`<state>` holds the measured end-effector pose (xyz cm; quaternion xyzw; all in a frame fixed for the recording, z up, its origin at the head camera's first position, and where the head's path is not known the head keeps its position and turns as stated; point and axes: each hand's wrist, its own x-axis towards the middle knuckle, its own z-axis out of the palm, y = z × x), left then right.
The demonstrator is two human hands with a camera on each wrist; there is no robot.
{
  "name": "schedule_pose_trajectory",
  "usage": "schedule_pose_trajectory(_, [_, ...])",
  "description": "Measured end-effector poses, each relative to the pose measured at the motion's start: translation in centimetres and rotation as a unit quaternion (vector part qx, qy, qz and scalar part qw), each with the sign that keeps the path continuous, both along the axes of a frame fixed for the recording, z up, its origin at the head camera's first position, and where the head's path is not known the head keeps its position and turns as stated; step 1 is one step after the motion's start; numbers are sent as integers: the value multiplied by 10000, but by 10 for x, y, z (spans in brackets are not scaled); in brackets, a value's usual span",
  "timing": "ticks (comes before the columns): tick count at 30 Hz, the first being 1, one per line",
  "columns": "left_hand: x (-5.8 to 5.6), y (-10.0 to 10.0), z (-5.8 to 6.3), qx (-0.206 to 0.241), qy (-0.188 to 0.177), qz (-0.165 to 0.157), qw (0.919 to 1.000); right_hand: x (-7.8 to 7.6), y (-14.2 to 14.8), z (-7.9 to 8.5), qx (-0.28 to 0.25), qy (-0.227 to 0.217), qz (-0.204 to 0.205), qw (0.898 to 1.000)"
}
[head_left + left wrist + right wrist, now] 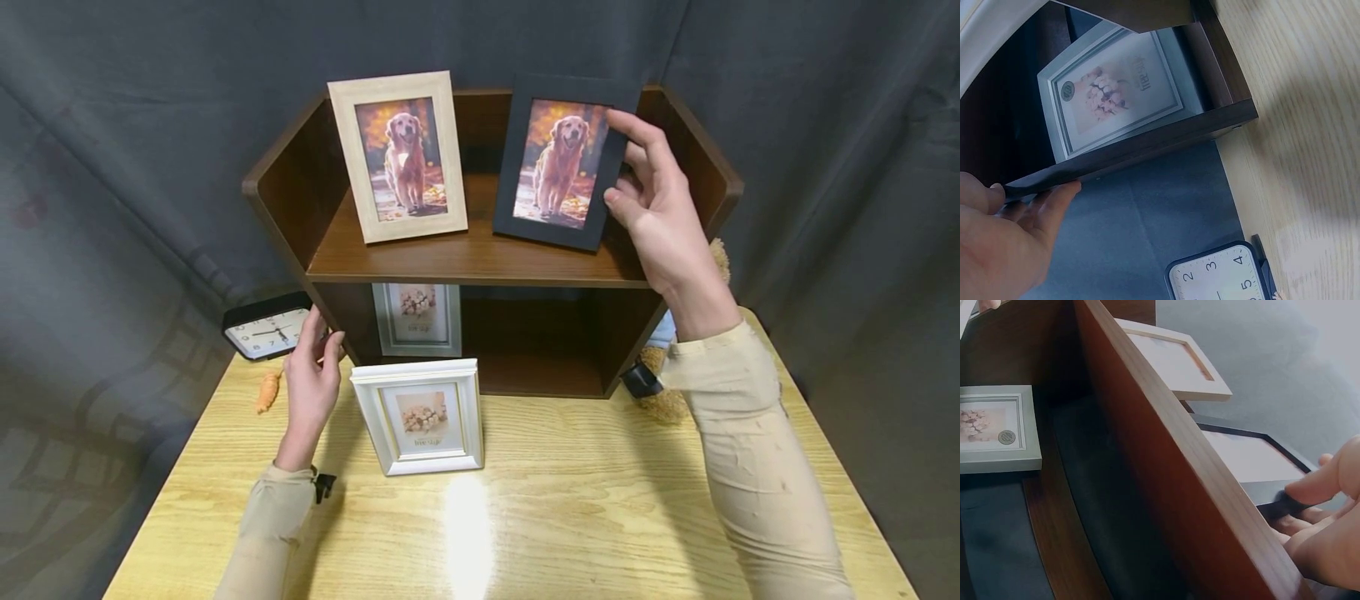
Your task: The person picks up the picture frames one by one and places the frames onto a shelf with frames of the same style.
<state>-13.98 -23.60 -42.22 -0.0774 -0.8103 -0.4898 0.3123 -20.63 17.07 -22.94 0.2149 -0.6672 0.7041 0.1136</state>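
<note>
A brown wooden shelf (465, 264) stands on the table. My right hand (660, 208) pinches the right edge of a black picture frame (551, 233) with a dog photo, which leans on the upper board; in the right wrist view, the thumb (1316, 487) lies over that edge. Beside it stands a beige frame (412, 227) with the same dog photo. My left hand (311, 383) holds the shelf's left side panel (1147, 144), thumb at its front edge and fingers outside. A grey-green frame (378, 321) stands in the lower compartment; a white frame (431, 462) stands in front.
Left of the shelf is a black-rimmed clock (266, 325), with a small orange object (267, 392) near it. A fuzzy brown toy (663, 406) is partly hidden behind my right arm. Dark curtains (825, 167) surround the wooden table (600, 517).
</note>
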Motion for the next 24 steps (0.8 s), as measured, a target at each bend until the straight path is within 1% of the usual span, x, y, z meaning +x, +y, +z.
schedule_pose_trajectory(6, [-1, 0, -1, 23, -10, -11, 10000, 0, 0, -3, -241, 109, 117, 9996])
schedule_pose_trajectory(9, [-2, 0, -2, 31, 29, -26, 10000, 1, 0, -3, -223, 123, 23, 9997])
schedule_pose_trajectory(14, [-3, 0, -3, 4, 85, -39, 10000, 6, 1, -4, -181, -37, -153, 9997])
schedule_pose_trajectory(18, [-3, 0, -3, -23, 66, -24, 10000, 16, 2, -7, -137, 23, -251, 9996])
schedule_pose_trajectory(24, [-2, -1, -2, -31, 51, -11, 10000, 43, 5, -10, 4, 163, -193, 9997])
